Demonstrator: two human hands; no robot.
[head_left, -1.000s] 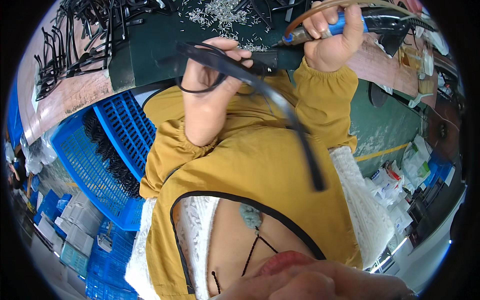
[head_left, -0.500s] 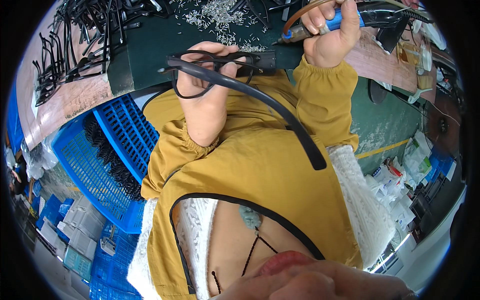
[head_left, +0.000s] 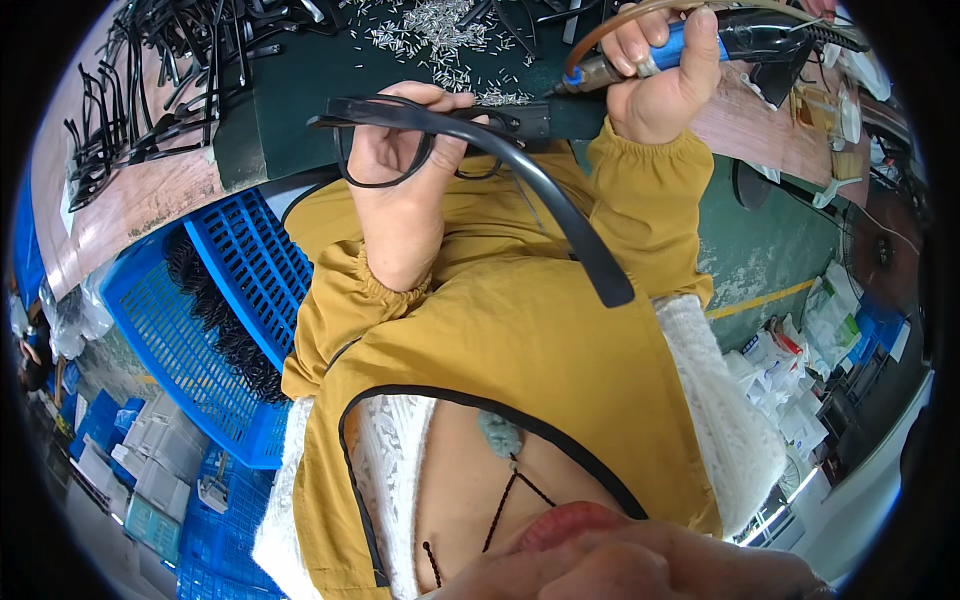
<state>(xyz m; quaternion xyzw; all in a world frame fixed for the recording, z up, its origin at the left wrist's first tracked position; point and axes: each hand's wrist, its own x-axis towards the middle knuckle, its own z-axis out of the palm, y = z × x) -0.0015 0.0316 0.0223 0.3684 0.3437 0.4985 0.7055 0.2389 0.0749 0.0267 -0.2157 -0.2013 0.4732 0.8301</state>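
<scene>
My left hand (head_left: pixel 405 205) grips a black eyeglass frame (head_left: pixel 572 222) over the near edge of the bench. One long temple arm sweeps down to the right, in front of my mustard-coloured smock. Some of the rims are hidden behind the fingers and that temple. Farther right, my right hand (head_left: pixel 660 95) is wrapped round a powered screwdriver (head_left: pixel 676 48) with a blue band, a black rear part and a brown hose. Its tip points left, apart from the frame, near a small dark block (head_left: pixel 535 119) at the bench edge. Small silver screws or pins (head_left: pixel 435 38) lie scattered beyond my left hand.
Many black eyeglass parts (head_left: pixel 150 110) are piled on the left of the bench. Blue crates (head_left: pixel 185 340), one with dark parts inside, stand below left. A dark green mat (head_left: pixel 300 85) covers the bench's middle. Small containers (head_left: pixel 845 115) and white bags (head_left: pixel 800 390) are at right.
The eyeglass frame has tilted in my left hand, and its long temple's end has moved up and slightly left. My right hand and the screwdriver have barely moved.
</scene>
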